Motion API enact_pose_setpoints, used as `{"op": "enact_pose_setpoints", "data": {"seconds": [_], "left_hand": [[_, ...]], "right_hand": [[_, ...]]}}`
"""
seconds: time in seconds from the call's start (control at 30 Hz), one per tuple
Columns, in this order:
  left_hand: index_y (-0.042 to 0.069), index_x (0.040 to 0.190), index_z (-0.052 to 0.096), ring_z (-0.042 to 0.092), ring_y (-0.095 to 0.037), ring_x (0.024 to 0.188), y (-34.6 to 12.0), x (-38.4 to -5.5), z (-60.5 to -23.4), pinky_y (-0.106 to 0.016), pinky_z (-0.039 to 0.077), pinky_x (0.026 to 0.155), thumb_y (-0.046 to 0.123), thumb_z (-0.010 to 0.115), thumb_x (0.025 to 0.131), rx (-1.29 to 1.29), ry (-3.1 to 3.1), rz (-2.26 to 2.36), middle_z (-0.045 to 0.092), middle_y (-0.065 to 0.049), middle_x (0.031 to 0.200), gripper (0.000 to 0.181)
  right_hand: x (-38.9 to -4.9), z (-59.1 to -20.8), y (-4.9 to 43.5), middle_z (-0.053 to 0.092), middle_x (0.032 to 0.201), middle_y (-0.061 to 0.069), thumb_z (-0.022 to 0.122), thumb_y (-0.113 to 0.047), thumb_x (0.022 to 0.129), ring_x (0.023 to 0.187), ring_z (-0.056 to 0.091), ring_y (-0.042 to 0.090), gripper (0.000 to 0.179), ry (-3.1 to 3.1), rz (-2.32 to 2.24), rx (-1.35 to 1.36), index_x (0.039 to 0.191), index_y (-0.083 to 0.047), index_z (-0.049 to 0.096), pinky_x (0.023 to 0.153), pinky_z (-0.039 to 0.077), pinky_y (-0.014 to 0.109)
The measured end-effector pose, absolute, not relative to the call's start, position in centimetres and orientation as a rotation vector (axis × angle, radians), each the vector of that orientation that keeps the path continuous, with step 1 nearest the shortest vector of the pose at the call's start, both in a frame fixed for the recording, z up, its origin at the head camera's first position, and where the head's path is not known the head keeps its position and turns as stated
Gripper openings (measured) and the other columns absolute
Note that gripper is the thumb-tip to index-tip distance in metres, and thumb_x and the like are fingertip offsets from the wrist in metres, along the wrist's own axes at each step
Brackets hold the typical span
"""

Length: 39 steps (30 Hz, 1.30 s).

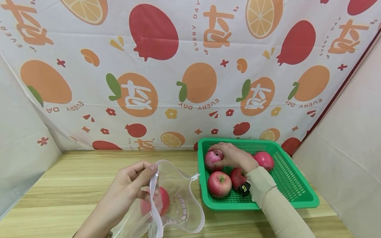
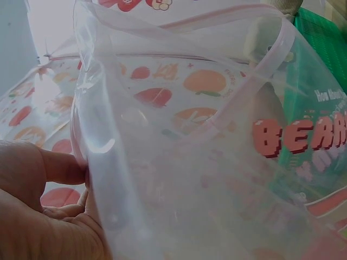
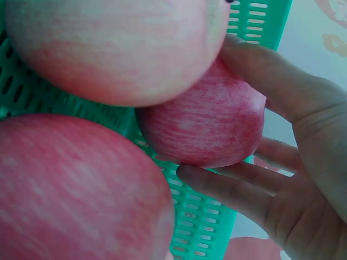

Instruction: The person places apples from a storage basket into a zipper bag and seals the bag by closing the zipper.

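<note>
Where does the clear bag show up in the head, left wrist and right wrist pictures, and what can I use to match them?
Head: bottom centre, the clear bag is pinched by the left hand.
Left wrist: it fills most of the picture.
Right wrist: not in it.
Shared landmark: the green basket, at right, upper right and behind the apples respectively.

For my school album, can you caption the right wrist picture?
The right grip holds a red apple inside a green basket.

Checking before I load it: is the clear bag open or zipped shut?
Open: the clear bag has its white zip edges spread apart, one pinched by the left hand.
</note>
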<state>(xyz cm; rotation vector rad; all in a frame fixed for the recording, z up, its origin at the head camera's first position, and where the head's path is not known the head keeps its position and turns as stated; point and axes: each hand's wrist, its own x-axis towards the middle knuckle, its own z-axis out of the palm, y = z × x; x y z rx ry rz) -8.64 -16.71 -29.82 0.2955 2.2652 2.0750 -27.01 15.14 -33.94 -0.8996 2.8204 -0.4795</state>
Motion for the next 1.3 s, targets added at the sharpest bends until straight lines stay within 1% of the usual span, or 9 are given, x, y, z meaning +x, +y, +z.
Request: {"op": "enact_pose_setpoints", "data": {"seconds": [0.23, 0.43, 0.73, 0.87, 1.1, 1.3], "left_hand": [[0.003, 0.099, 0.062, 0.069, -0.023, 0.071, -16.7, -8.6, -29.7, -0.035, 0.06, 0.06, 0.027, 0.055, 0.107, 0.277, 2.27, 2.077, 0.064, -0.005, 0.082, 0.026], [0.004, 0.099, 0.062, 0.069, -0.022, 0.071, -16.7, -8.7, -29.8, -0.035, 0.06, 0.06, 0.026, 0.054, 0.107, 0.287, 2.271, 2.087, 0.064, -0.005, 0.082, 0.025], [0.004, 0.097, 0.062, 0.069, -0.022, 0.068, -16.7, -8.6, -29.9, -0.034, 0.06, 0.058, 0.024, 0.054, 0.107, 0.306, 2.265, 2.098, 0.064, -0.004, 0.079, 0.024], [0.004, 0.097, 0.062, 0.069, -0.022, 0.068, -16.7, -8.6, -29.9, -0.035, 0.06, 0.058, 0.025, 0.055, 0.107, 0.308, 2.263, 2.102, 0.065, -0.004, 0.078, 0.024], [0.003, 0.097, 0.062, 0.068, -0.023, 0.068, -16.6, -8.3, -29.5, -0.037, 0.061, 0.059, 0.029, 0.057, 0.106, 0.293, 2.266, 2.095, 0.065, -0.005, 0.078, 0.028], [0.003, 0.097, 0.061, 0.068, -0.023, 0.068, -16.7, -8.4, -29.6, -0.036, 0.061, 0.059, 0.029, 0.057, 0.106, 0.295, 2.26, 2.099, 0.065, -0.005, 0.078, 0.028]], "right_hand": [[-26.8, -33.2, 15.4, 0.06, 0.143, 0.001, 0.082, -0.036, 0.088, 0.132, 0.053, 0.024, 0.056, 2.867, -0.481, -0.907, 0.139, -0.022, 0.062, 0.104, 0.053, 0.049], [-26.5, -32.7, 15.5, 0.059, 0.143, 0.002, 0.081, -0.039, 0.088, 0.131, 0.053, 0.025, 0.057, 2.886, -0.5, -0.911, 0.139, -0.023, 0.061, 0.102, 0.054, 0.049], [-26.2, -32.2, 15.7, 0.061, 0.14, 0.0, 0.083, -0.036, 0.086, 0.13, 0.054, 0.024, 0.058, 2.932, -0.544, -1.011, 0.139, -0.021, 0.062, 0.106, 0.051, 0.048], [-26.0, -31.9, 15.6, 0.061, 0.14, -0.001, 0.084, -0.036, 0.085, 0.13, 0.054, 0.023, 0.059, 2.941, -0.583, -1.058, 0.138, -0.023, 0.062, 0.105, 0.052, 0.047], [-25.4, -31.3, 15.4, 0.059, 0.142, -0.001, 0.084, -0.04, 0.085, 0.134, 0.052, 0.024, 0.059, 2.967, -0.606, -1.067, 0.138, -0.026, 0.062, 0.107, 0.05, 0.05], [-25.1, -30.8, 15.6, 0.059, 0.142, 0.0, 0.083, -0.037, 0.086, 0.133, 0.052, 0.025, 0.059, 2.964, -0.631, -1.059, 0.139, -0.026, 0.061, 0.105, 0.051, 0.05]]}}
